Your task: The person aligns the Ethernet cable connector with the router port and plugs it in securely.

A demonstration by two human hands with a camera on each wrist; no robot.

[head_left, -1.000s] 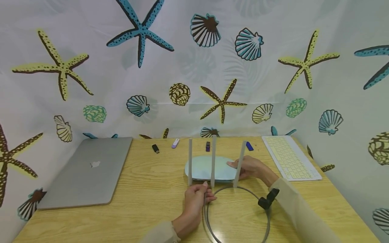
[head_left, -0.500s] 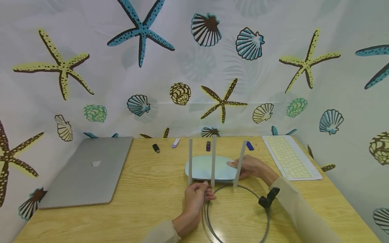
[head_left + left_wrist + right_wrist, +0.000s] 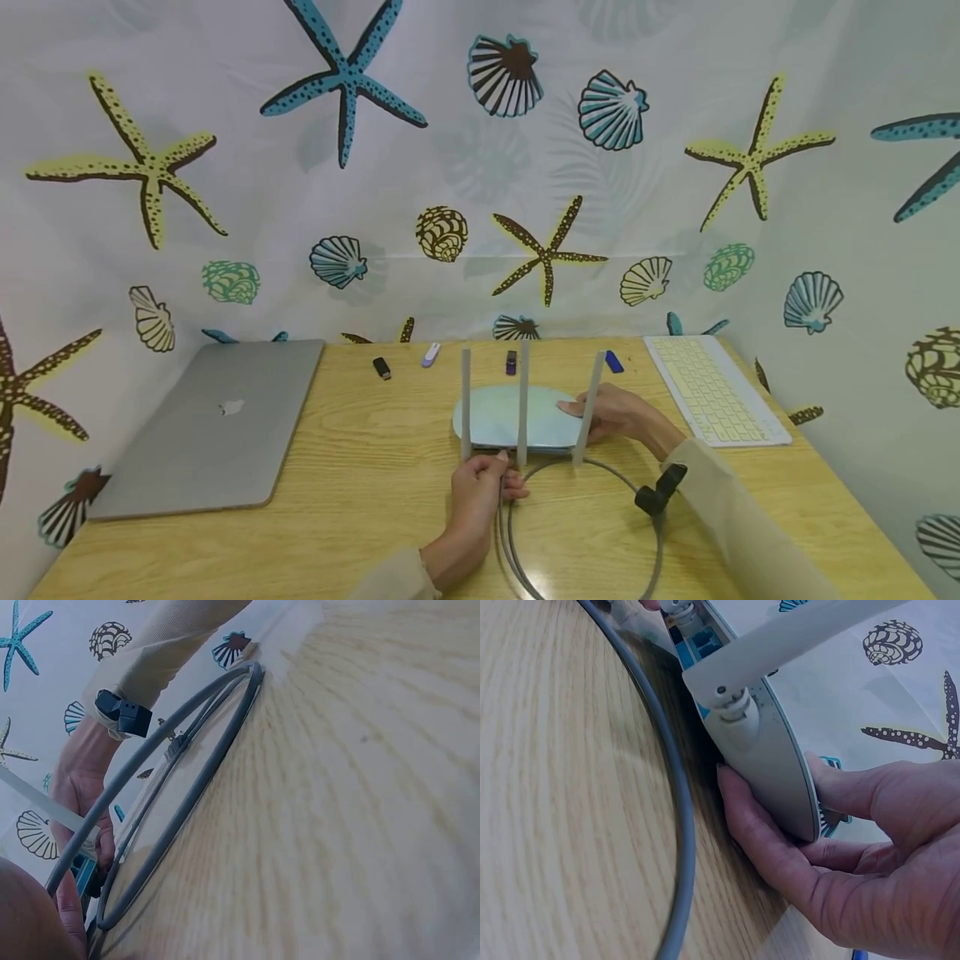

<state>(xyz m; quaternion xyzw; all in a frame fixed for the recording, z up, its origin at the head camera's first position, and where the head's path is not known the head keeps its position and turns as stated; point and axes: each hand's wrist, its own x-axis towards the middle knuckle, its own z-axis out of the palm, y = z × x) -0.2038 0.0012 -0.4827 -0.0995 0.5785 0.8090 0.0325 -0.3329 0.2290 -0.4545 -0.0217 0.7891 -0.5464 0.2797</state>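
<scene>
A pale white-blue router with three upright white antennas sits mid-table, its ported side towards me. My right hand holds its right end, thumb on top and fingers beneath, as the right wrist view also shows. Blue ports line the router's edge there. At the back of the router, between the left and middle antennas, my left hand pinches a grey cable. The cable's end is hidden at the fingertips. Its loop lies on the table in front of the router.
A closed grey laptop lies at the left, a white keyboard at the right. Along the back edge are a black USB stick, a white-purple one, a dark one and a blue one. Patterned cloth hangs behind.
</scene>
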